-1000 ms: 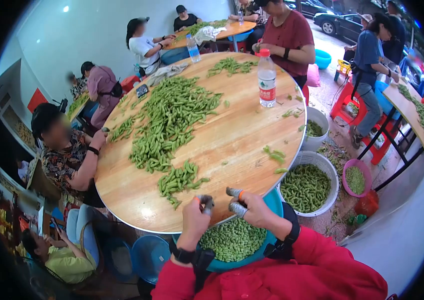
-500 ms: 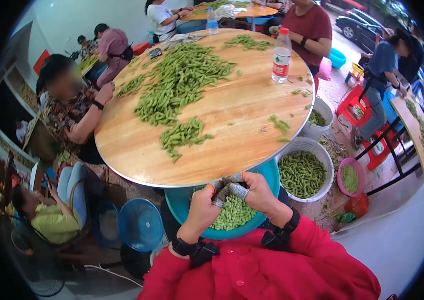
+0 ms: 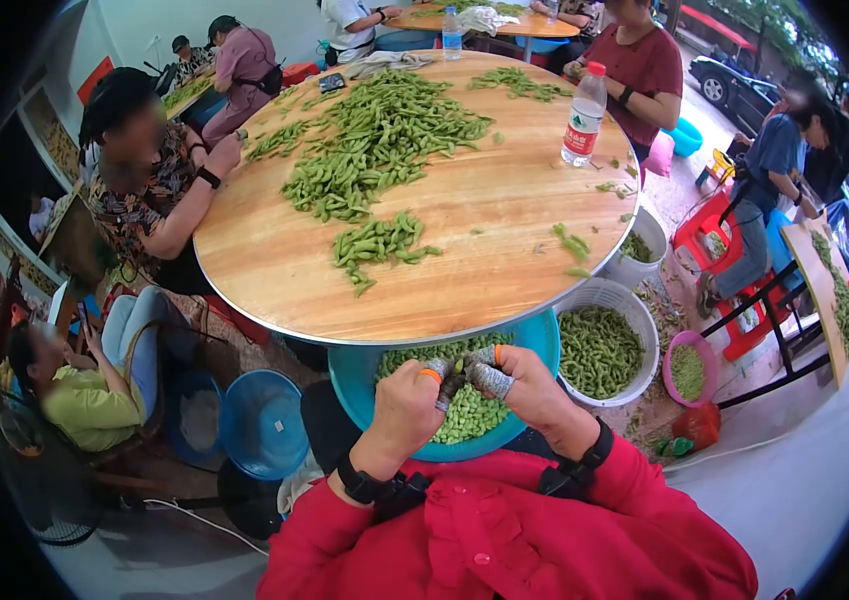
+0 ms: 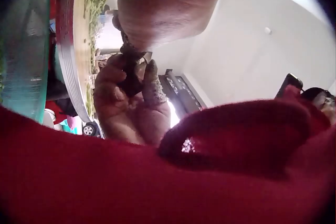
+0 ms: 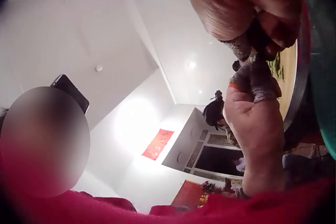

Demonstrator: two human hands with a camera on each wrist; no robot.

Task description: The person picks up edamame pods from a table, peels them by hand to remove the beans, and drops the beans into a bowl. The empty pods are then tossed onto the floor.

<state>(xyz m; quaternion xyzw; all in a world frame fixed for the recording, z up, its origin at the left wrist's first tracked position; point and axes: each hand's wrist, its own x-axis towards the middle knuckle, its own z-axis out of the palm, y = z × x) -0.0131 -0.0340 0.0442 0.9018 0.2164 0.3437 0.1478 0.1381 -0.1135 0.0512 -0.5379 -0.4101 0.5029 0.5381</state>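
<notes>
Over a teal basin (image 3: 347, 390) of shelled green beans (image 3: 468, 418), my left hand (image 3: 404, 408) and right hand (image 3: 536, 392) meet at their fingertips. Both have curled fingers, with grey wraps and orange bands on some digits. They pinch a small bean pod between them, mostly hidden by the fingers. The left wrist view has the left hand (image 4: 173, 8) close up and the right hand (image 4: 131, 111) below it. In the right wrist view, the right hand (image 5: 244, 3) is above and the left hand (image 5: 255, 129) below, tips touching.
Beyond the basin, a round wooden table (image 3: 444, 290) bears a heap of pods (image 3: 374, 140), a smaller pile (image 3: 379, 243) and a water bottle (image 3: 584, 115). A white basket (image 3: 647, 350) of pods stands to the right, a blue basin (image 3: 264, 425) to the left. Several people sit around.
My hands were apart above the table edge; they have drawn back over the basin and come together at the fingertips. The head view has tilted down, so the table appears higher.
</notes>
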